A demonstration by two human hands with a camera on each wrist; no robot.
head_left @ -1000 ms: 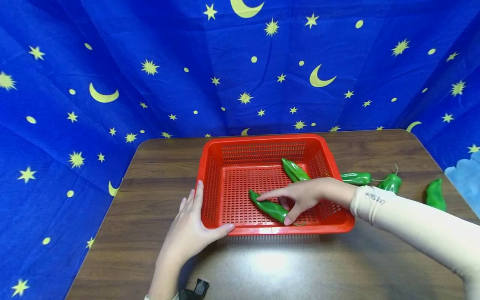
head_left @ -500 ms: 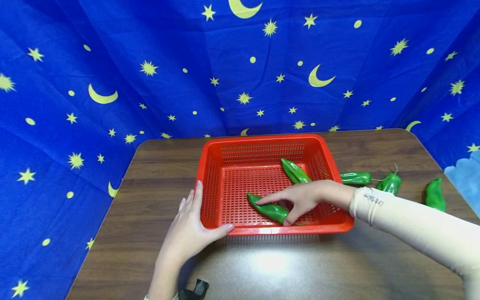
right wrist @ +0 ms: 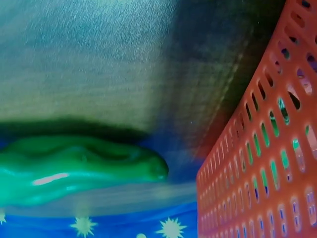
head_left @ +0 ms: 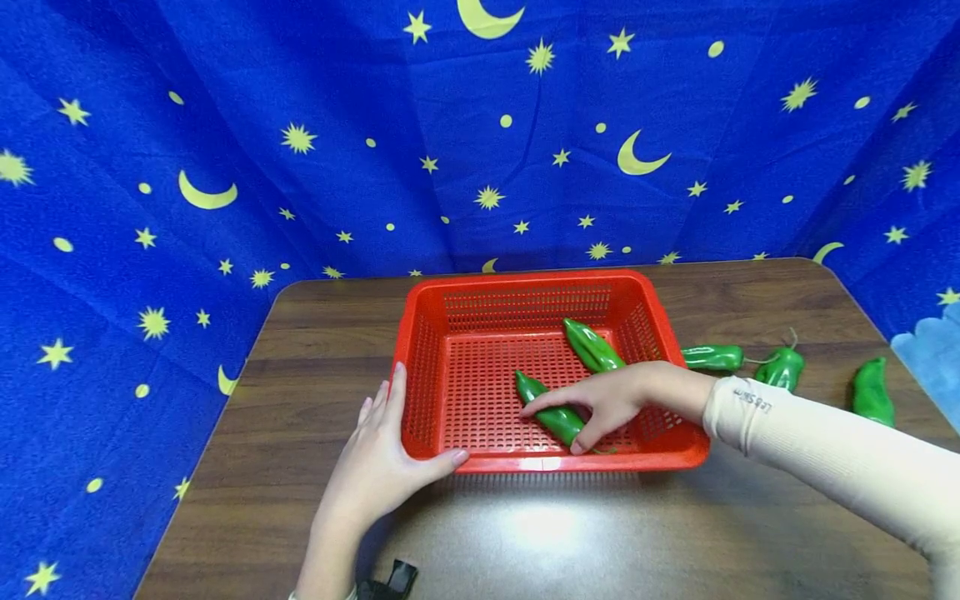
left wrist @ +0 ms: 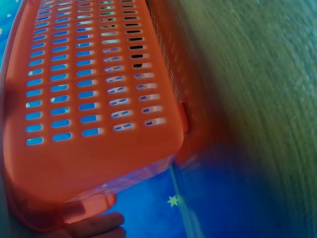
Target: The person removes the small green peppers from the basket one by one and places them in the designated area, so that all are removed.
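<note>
Right hand [head_left: 611,398] swings a glossy green, tapered pepper [head_left: 561,423] to a steeper slant

Compared with half a second ago, the pepper's pointed tip has moved rightward and toward the far side, while its stem end stays by the thumb at the near wall. It lies inside the red rectangular plastic basket [head_left: 637,461] with slotted walls, and its tip now sits closer to the second long, shiny green pepper [head_left: 592,346] beyond it. The index fingertip, which was on top of the pepper near the tip, now reaches across to its left flank. The right hand is curved over the pepper, thumb and index finger well spread, in what looks like a loose hold (how firm, I cannot tell).

The left hand [head_left: 382,458] has not shifted: it is spread wide at the near left corner, fingers nearly straight along the left side, thumb resting on the near rim, steadying rather than clutching.

I judge this a change of angle more than of place, since the pepper is in the basket throughout. Three more green peppers [head_left: 872,396] lie unmoved on the brown wood-grain desk [head_left: 270,467], right of the basket, so the work in hand advances only inside it.
</note>
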